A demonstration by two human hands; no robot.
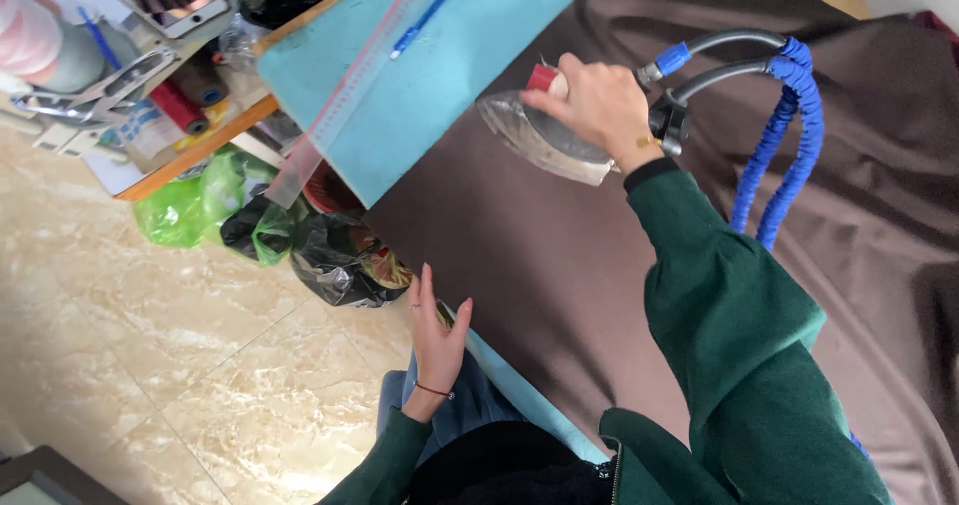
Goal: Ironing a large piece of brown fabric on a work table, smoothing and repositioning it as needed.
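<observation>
right hand [599, 105] grips the heavy grey metal steam iron [544, 140] by its handle, at twelve o'clock on soft, limp brown fabric [519, 255]; left hand [437, 340] flat, open, at the cloth's seven o'clock edge.

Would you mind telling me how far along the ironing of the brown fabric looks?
Done: the brown fabric near the table edge lies smooth. In hand: the right hand grips the iron on the cloth, while the left hand rests at its near edge. Left: folds remain at the right.
</observation>
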